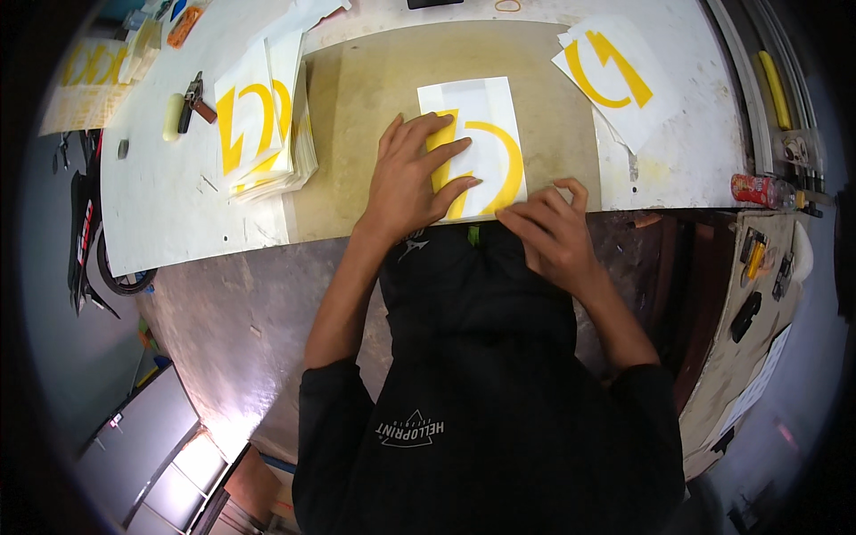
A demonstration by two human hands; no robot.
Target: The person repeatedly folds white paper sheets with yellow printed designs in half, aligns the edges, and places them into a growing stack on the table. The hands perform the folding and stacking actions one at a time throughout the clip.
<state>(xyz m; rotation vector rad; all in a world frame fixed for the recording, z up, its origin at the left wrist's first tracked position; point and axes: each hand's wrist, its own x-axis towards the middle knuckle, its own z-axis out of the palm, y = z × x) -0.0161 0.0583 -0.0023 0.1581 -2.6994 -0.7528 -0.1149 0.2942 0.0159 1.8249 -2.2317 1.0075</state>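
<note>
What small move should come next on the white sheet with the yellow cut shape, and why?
Probably peel up the near right corner while the other hand keeps the sheet pinned. The left hand lies flat on the white sheet with the yellow cut shape, and the right hand has its fingertips pinched at the sheet's lower edge at the brown cutting mat border, so a corner seems ready to lift.

glossy paper sheet [486,116] on matt worn board [357,134].
</note>
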